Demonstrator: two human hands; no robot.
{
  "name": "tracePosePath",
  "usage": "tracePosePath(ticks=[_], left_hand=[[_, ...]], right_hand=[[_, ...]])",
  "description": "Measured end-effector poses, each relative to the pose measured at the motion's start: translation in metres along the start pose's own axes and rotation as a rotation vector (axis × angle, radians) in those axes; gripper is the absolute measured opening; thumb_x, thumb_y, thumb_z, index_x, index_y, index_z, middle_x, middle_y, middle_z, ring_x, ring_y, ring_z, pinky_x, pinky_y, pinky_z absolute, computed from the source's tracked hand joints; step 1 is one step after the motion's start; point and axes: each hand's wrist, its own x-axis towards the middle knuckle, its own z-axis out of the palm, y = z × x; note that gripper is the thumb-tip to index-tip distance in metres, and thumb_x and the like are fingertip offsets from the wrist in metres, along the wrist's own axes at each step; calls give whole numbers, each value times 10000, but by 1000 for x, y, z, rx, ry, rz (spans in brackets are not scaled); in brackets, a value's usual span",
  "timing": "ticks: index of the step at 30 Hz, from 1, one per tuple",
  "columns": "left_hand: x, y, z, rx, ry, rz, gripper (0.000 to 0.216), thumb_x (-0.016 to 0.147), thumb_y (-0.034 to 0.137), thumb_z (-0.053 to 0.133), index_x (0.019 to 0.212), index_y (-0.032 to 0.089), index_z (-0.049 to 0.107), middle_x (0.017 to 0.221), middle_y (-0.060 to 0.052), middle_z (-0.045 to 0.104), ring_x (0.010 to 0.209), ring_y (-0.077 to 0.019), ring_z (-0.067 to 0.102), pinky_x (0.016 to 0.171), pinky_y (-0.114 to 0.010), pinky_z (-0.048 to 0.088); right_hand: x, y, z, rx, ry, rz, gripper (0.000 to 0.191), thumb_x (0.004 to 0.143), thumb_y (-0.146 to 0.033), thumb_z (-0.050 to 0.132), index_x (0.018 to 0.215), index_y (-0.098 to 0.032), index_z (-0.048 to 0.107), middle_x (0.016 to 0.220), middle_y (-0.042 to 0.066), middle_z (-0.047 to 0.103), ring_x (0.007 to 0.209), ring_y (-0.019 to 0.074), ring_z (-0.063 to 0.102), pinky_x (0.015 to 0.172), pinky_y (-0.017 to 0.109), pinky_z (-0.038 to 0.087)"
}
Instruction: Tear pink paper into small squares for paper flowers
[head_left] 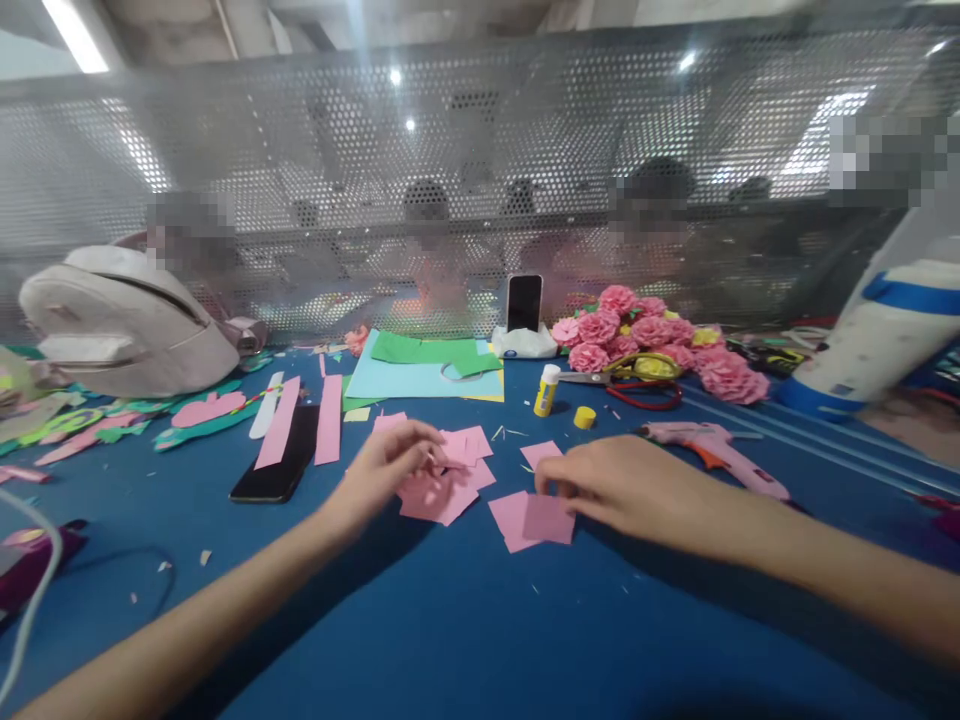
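Observation:
My left hand [390,462] is closed in a pinch on a pink paper square [454,448] at the top of a loose pile of pink squares [439,495] on the blue table [450,620]. Fingers of my right hand [607,485] are curled down and press on two overlapping pink paper squares [536,520] lying flat in front of me. Between the hands the pink squares spread over the table. An open yellow glue stick [546,390] stands just beyond, its yellow cap [584,417] beside it.
A pink glue gun [712,450] lies right of my right hand. Pink paper roses [645,340], scissors [637,380], a propped phone [523,303], coloured sheets [424,370], pink strips [281,420], a black phone [277,465], a white bag [120,320] and a white-blue bottle [877,340] ring the area. People sit behind a mesh screen [480,180].

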Motion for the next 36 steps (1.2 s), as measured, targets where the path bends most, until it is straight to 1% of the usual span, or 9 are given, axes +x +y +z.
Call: tracePosePath(ticks=[1, 3, 7, 9, 12, 15, 17, 27, 36], left_hand=[[-3, -2, 10, 10, -47, 7, 186, 920, 319, 502, 949, 158, 592, 804, -32, 633, 694, -134, 567, 683, -262, 440], [-6, -4, 30, 64, -112, 4, 229, 952, 344, 435, 972, 165, 578, 859, -46, 636, 747, -149, 568, 678, -266, 434], [4, -9, 51, 276, -184, 100, 111, 859, 257, 593, 936, 186, 556, 859, -14, 612, 770, -153, 555, 705, -267, 421], [14, -14, 52, 321, -111, 75, 120, 826, 201, 608, 915, 195, 529, 841, -1, 609, 746, -151, 554, 669, -260, 416], [21, -23, 48, 432, -29, 16, 147, 785, 119, 593, 893, 207, 547, 842, 6, 639, 746, -163, 554, 661, -273, 402], [20, -27, 44, 642, 32, 8, 132, 759, 128, 626, 843, 228, 619, 831, 12, 678, 785, -199, 537, 704, -319, 371], [20, -26, 44, 680, 37, 9, 114, 769, 146, 639, 834, 240, 641, 817, 21, 690, 770, -200, 536, 711, -330, 358], [29, -23, 42, 651, 67, -32, 102, 769, 170, 669, 825, 254, 663, 825, 24, 704, 773, -199, 556, 715, -333, 368], [25, -26, 42, 644, 69, -26, 55, 793, 248, 688, 845, 264, 679, 785, 22, 698, 769, -195, 553, 730, -336, 376]], right_hand=[[0, -5, 2, -79, 39, -24, 103, 843, -148, 541, 859, -206, 625, 773, 16, 671, 723, 183, 618, 598, 260, 356], [4, -11, 7, -43, 3, -86, 124, 849, -154, 566, 930, -235, 614, 845, -4, 693, 760, 171, 635, 608, 250, 358], [29, -6, 21, 43, 50, -58, 90, 875, -164, 550, 807, -200, 597, 786, -12, 670, 724, 148, 614, 602, 240, 346], [42, 3, 33, 169, 126, 4, 88, 875, -183, 555, 788, -185, 567, 762, -15, 643, 682, 131, 581, 581, 231, 343], [54, 15, 55, 454, 131, 48, 97, 935, -258, 494, 890, -193, 550, 708, -31, 595, 633, 110, 551, 587, 219, 380], [57, 23, 71, 622, 170, 44, 94, 923, -278, 523, 970, -197, 530, 778, -24, 590, 673, 103, 546, 629, 215, 409], [59, 27, 76, 685, 170, 52, 98, 909, -249, 535, 989, -194, 526, 835, -11, 588, 697, 101, 537, 633, 210, 414], [65, 34, 67, 744, 110, 87, 114, 860, -158, 551, 968, -193, 547, 761, -27, 554, 616, 88, 458, 549, 200, 352], [64, 35, 73, 741, 141, 126, 103, 872, -196, 562, 974, -187, 548, 821, -6, 575, 613, 85, 485, 537, 200, 373]])
